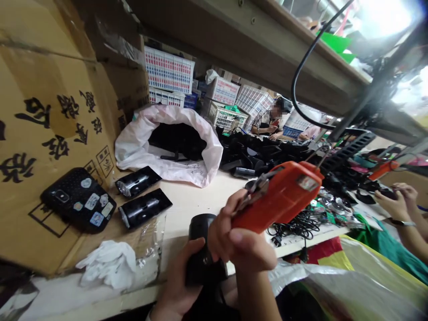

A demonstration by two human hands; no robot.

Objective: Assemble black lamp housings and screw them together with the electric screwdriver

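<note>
A black cylindrical housing is gripped in the closed left hand, and an orange plastic tool is clasped in the right hand. Both are held over the pale workbench, whose bare strip extends toward a white sack.

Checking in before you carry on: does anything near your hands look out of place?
A tangle of black cables lies loose near the edge of the bench, beyond the orange handheld tool in your right hand. One strand hangs over the edge, so it looks untidy and could snag.
</note>
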